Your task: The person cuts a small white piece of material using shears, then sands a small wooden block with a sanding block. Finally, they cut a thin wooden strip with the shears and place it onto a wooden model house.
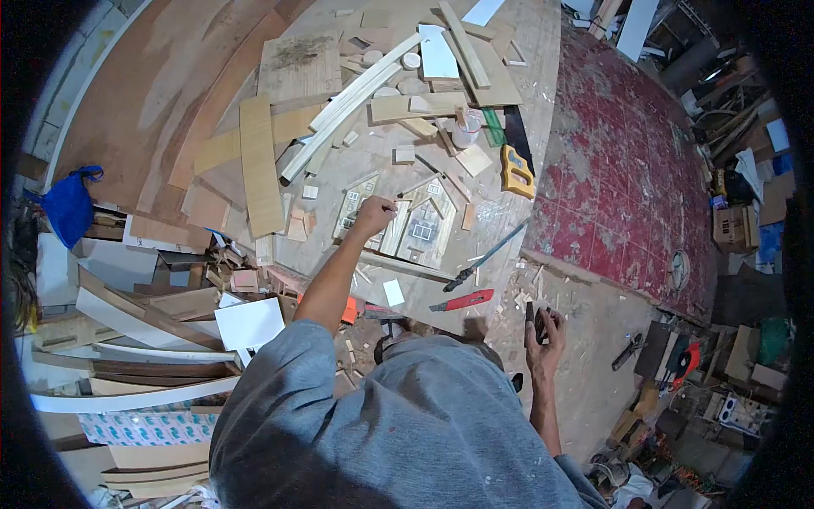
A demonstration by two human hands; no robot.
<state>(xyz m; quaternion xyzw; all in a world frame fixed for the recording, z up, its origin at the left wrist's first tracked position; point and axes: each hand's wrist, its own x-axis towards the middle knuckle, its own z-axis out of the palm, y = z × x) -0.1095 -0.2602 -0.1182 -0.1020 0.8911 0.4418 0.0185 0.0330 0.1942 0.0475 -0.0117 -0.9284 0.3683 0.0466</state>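
Note:
Small wooden house fronts (pixel 431 231) with little paned windows lie on the worktable (pixel 326 246). Over them is my left hand (pixel 376 214), fingers curled closed beside a narrow upright strip; what it pinches is hidden. My right hand (pixel 547 335) hangs off the table's right side, its fingers closed around a slim dark object (pixel 531 324) whose kind I cannot tell. Between me and the house pieces lie a red-handled cutter (pixel 462 301), a long thin tool with a dark handle (pixel 462 278) and a white card (pixel 393 293).
Wood strips (pixel 352 106) and offcuts crowd the table's far part, with a plastic cup (pixel 465 131) and a yellow-handled saw (pixel 517 172) at the right edge. Stacked boards (pixel 153 365) stand at left. A dusty red panel (pixel 619 178) lies to the right.

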